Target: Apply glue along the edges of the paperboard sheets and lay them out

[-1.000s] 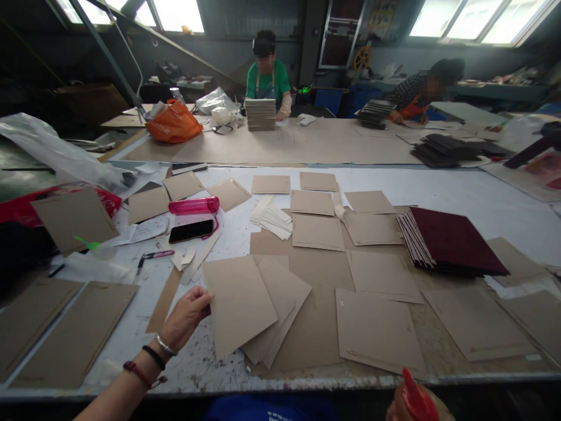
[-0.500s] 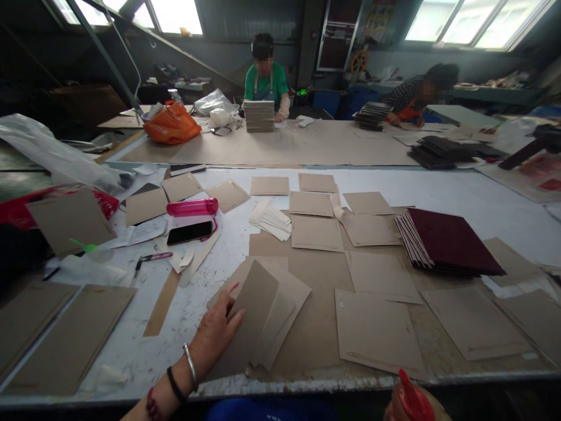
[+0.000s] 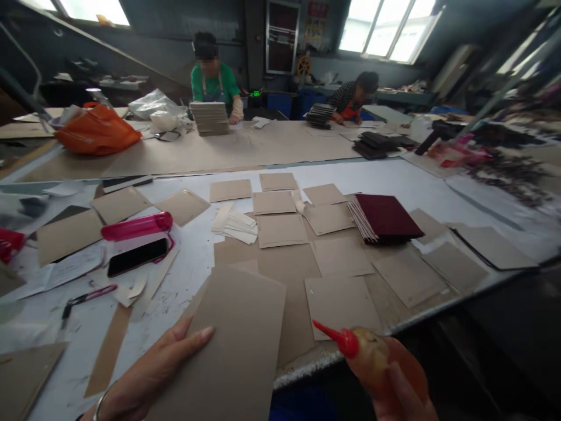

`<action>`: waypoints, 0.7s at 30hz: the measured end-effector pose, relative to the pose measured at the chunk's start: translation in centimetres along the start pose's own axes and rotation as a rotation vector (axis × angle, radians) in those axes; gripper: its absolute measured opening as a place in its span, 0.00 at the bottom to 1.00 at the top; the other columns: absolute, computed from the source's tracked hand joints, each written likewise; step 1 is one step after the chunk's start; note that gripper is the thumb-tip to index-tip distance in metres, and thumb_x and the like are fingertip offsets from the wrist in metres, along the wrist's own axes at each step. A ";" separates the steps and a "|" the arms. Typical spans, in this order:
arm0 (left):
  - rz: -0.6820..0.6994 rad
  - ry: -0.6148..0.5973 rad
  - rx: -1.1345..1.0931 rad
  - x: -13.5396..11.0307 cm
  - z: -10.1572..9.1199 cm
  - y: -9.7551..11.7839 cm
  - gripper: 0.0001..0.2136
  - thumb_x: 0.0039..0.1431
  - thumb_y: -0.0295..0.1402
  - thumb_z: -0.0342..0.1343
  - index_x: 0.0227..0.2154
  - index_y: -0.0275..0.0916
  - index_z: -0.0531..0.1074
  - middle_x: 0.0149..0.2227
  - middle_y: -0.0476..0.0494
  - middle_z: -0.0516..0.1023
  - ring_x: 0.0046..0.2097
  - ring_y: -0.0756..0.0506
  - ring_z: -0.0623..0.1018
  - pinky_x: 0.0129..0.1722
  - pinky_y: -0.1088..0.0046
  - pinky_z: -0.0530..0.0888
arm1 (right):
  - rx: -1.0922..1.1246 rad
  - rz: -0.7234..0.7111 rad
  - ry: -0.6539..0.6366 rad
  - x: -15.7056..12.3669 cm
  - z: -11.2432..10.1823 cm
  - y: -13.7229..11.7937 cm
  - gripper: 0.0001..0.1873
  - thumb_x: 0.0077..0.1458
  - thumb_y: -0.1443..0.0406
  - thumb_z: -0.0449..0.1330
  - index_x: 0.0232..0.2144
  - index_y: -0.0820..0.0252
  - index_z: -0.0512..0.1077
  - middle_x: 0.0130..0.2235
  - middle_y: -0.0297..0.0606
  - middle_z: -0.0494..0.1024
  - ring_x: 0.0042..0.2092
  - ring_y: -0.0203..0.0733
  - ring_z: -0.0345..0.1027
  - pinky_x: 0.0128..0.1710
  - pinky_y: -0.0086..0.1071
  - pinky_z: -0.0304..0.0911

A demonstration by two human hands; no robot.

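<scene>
My left hand (image 3: 175,354) grips a grey-brown cardboard sheet (image 3: 236,339) by its left edge, thumb on top and fingers hidden beneath. The sheet is held up, close to me, over the table's front edge. In my right hand (image 3: 405,389) is a glue bottle (image 3: 374,354) with a red pointed nozzle, tilted so the tip points left towards the sheet but stays apart from it. Behind the bottle, a cardboard piece (image 3: 342,298) lies flat on the table. More cardboard pieces (image 3: 283,230) lie in loose rows further back.
A stack of dark red covers (image 3: 385,216) stands right of centre. Paper strips (image 3: 234,223), a phone (image 3: 138,257), a pink bottle (image 3: 138,227) and a pen (image 3: 90,297) lie to the left. Two people (image 3: 214,82) work at the far table, near an orange bag (image 3: 99,130).
My left hand has lifted a cardboard sheet from the pile and brought it nearer. My right hand has raised the glue bottle into fuller view. The view has turned right.
</scene>
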State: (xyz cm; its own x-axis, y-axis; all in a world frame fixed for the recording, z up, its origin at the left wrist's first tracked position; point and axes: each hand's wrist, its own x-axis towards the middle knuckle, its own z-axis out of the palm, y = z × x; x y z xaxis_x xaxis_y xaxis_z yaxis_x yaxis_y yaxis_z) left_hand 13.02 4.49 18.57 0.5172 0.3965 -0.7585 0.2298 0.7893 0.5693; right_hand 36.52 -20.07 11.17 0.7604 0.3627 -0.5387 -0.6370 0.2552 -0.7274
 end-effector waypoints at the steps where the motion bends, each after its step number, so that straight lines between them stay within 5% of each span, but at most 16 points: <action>1: -0.027 -0.022 0.006 0.0 0.2 -0.1 0.37 0.49 0.41 0.63 0.60 0.45 0.53 0.36 0.39 0.82 0.35 0.34 0.81 0.34 0.58 0.77 | -0.062 -0.103 -0.011 0.0 0.4 -0.8 0.25 0.41 0.60 0.71 0.44 0.51 0.71 0.42 0.33 0.79 0.43 0.45 0.74 0.39 0.32 0.73; 5: -0.094 -0.075 0.077 0.7 0.5 0.0 0.41 0.48 0.41 0.63 0.62 0.48 0.49 0.38 0.39 0.82 0.35 0.32 0.81 0.35 0.54 0.77 | -0.282 -0.382 -0.018 -1.0 2.6 -3.4 0.31 0.42 0.61 0.71 0.48 0.50 0.66 0.42 0.33 0.76 0.42 0.43 0.72 0.39 0.30 0.71; 15: -0.064 -0.100 0.117 0.6 3.4 1.8 0.43 0.46 0.39 0.66 0.63 0.49 0.48 0.35 0.42 0.83 0.34 0.31 0.81 0.32 0.55 0.79 | -0.651 -0.752 0.110 -3.7 5.6 -6.2 0.29 0.42 0.55 0.69 0.47 0.50 0.64 0.46 0.32 0.67 0.43 0.39 0.66 0.40 0.25 0.65; 21: -0.011 -0.060 0.091 -0.3 5.0 2.4 0.44 0.41 0.40 0.68 0.61 0.50 0.53 0.34 0.42 0.83 0.31 0.32 0.81 0.28 0.57 0.79 | -0.678 -0.761 0.106 -4.5 5.8 -7.1 0.29 0.43 0.55 0.68 0.47 0.52 0.64 0.47 0.36 0.67 0.44 0.43 0.66 0.42 0.29 0.66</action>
State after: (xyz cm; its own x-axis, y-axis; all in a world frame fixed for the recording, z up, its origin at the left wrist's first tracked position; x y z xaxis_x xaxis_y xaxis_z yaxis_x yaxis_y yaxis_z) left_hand 17.58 3.92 21.78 0.5623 0.3568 -0.7460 0.3083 0.7467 0.5895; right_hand 36.86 -18.31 21.28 0.9616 0.2264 0.1552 0.1995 -0.1878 -0.9617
